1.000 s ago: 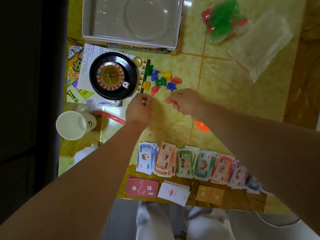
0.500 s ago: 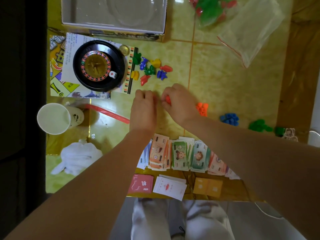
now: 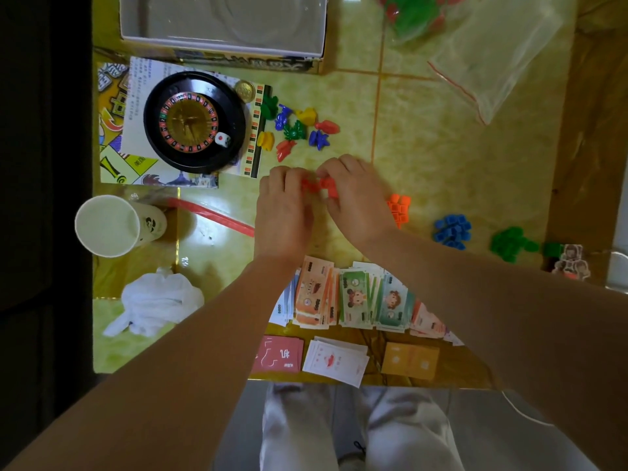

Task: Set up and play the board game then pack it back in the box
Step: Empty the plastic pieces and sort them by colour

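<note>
Red game pieces (image 3: 321,185) at frame centre, pinched between the curled fingers of left hand (image 3: 283,212) and right hand (image 3: 356,195); exact grip blurred. Coloured tokens (image 3: 299,125) lie just above the hands. Upper left: roulette wheel (image 3: 193,122), open box (image 3: 221,56) beyond it. Right: orange pile (image 3: 399,207), blue pile (image 3: 452,231), green pile (image 3: 509,243). Both forearms cover part of the play money (image 3: 353,297). Paper cup (image 3: 108,226) at left on the surface (image 3: 441,147).

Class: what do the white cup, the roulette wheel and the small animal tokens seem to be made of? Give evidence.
White cup: probably paper, matte and thin-walled.
Roulette wheel: likely glossy black plastic, showing highlights.
Animal tokens: moulded plastic, bright uniform colours.
</note>
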Demonstrator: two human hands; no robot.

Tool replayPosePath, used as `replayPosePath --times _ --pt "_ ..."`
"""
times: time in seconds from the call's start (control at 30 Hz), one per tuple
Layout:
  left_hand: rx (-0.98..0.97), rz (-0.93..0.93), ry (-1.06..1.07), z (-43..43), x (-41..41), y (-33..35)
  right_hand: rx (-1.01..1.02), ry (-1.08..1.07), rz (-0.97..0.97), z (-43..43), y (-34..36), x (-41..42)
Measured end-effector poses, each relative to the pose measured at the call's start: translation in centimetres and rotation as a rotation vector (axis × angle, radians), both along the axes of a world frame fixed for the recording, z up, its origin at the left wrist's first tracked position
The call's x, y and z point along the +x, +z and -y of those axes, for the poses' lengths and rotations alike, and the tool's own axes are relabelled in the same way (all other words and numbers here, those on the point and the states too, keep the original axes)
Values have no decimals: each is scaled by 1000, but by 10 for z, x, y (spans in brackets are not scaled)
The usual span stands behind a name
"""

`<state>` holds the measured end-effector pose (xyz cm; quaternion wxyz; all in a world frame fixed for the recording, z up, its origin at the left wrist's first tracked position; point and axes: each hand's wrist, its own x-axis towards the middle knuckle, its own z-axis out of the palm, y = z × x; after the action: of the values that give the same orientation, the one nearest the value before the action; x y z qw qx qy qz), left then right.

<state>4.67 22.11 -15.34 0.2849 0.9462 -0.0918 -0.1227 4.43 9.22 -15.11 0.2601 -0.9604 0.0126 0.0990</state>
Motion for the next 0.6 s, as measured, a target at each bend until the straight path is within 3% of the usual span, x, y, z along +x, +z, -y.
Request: replayPosePath --times 0.27,0.47,0.6 --pt "-17 -36 13 -15 -5 14 61 -19 -68 5 14 -1" --pt "55 -235 222 -22 -6 17 27 -90 -197 6 12 0" --pt "-73 -322 216 -15 -5 13 49 -124 -258 0 8 0"
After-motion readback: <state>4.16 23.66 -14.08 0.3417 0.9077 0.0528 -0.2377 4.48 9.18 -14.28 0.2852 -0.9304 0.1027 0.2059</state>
